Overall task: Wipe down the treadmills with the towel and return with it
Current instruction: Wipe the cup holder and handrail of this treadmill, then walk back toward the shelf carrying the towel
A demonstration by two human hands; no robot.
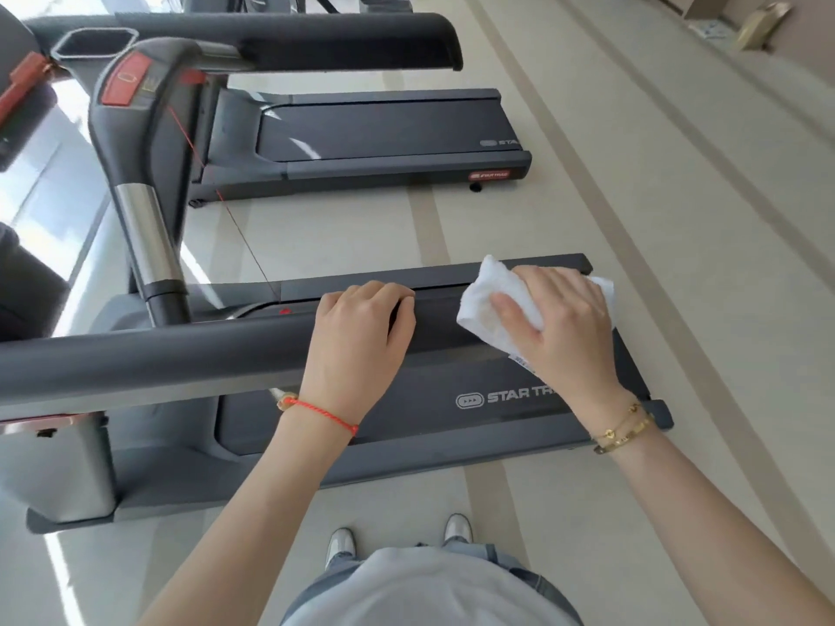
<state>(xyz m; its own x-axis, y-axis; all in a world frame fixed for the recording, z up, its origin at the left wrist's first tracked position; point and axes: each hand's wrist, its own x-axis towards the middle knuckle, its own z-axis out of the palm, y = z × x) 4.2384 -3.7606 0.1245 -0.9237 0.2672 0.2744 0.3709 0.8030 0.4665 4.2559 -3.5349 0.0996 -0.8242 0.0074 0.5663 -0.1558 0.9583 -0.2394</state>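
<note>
We see right hand [560, 318] gripping towel [485, 305] at rail [158, 359] end, frame centre-right; left hand [361, 336] curled over rail. Rail axis runs leftward; probably wipe leftward.

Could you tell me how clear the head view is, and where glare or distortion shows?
Head view: hands, towel and near treadmill sharp; left edge washed out by window glare; wide-angle lens bends the handrail and floor lines; far console slightly blurred.

Right hand [567, 325] presses towel [490, 300] on handrail [180, 354]; left hand [361, 336] grips it.
</note>
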